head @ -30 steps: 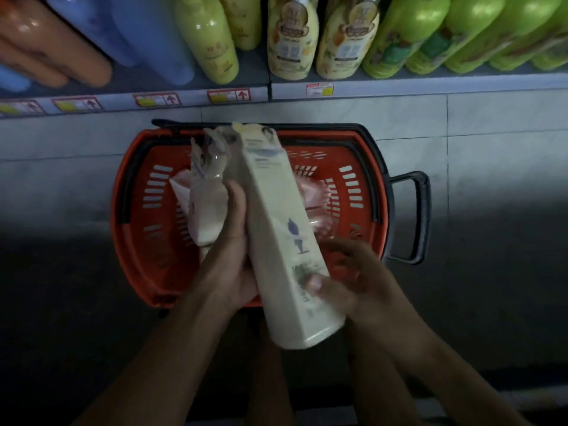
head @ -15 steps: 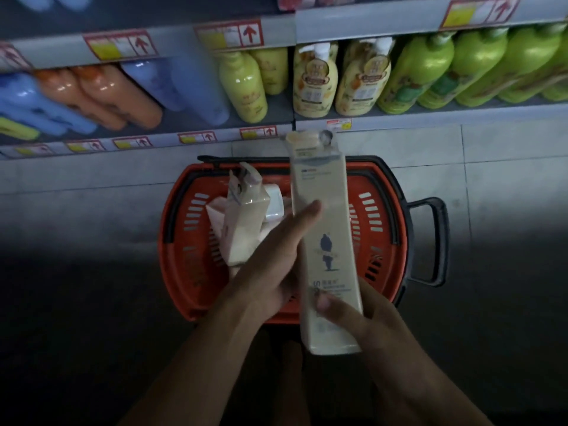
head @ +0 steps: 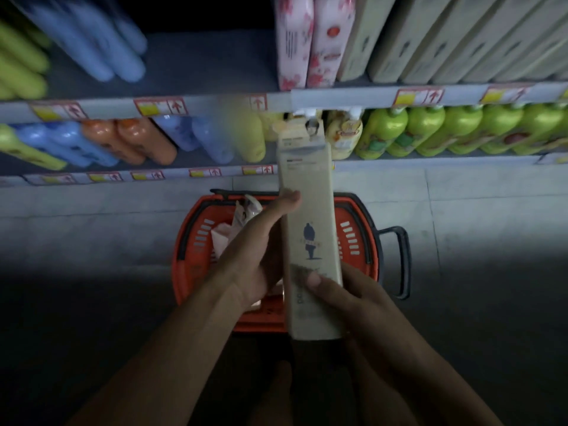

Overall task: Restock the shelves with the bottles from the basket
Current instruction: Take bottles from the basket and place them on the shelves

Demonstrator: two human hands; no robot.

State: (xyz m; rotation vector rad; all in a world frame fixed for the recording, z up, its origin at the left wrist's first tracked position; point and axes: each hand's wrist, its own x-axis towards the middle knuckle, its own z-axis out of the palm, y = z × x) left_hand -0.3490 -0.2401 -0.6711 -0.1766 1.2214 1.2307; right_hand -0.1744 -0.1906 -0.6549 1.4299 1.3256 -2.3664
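A tall cream bottle (head: 307, 210) with a dark blue figure on its label stands upright in front of me, above the orange basket (head: 190, 241). My right hand (head: 347, 296) grips its lower part, thumb across the front. My left hand (head: 255, 256) lies along the bottle's left side with its fingers stretched out. A smaller pale bottle (head: 246, 210) and a pinkish pack sit in the basket, partly hidden behind my left hand.
The basket stands on the grey tiled floor with its black handle (head: 399, 262) to the right. The shelf (head: 215, 66) above holds pink bottles (head: 307, 41) and matching cream bottles (head: 430, 35). Blue, orange, yellow and green bottles (head: 430, 130) fill the lower shelf.
The tall bottle has risen out of the basket toward the shelves. My left hand let go of the smaller bottle, which now lies in the basket. My view tilted upward.
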